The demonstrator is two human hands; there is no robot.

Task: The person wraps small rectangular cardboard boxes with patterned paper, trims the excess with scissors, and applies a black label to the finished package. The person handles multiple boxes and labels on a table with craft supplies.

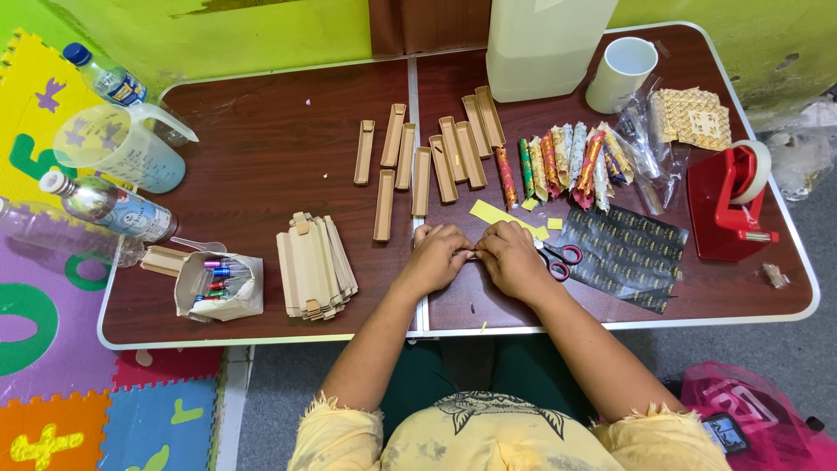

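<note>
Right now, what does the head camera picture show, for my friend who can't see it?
A person's left hand and right hand meet over a small item, hidden between them, on a brown table. Nearby lie open tan boxes, colourful wrapped sticks, scissors and a red tape dispenser.

Upper centre of the dark brown worktop: ten open tan cardboard trays.
Right of them: about eight patterned wrapped sticks.
Left of centre: one stack of flat tan card blanks.
Upper left edge: two clear plastic water bottles; one clear measuring jug.
Upper right: one white cylindrical cup.
Right edge: one red tape dispenser.
Centre: one pair of red-handled scissors.
</note>
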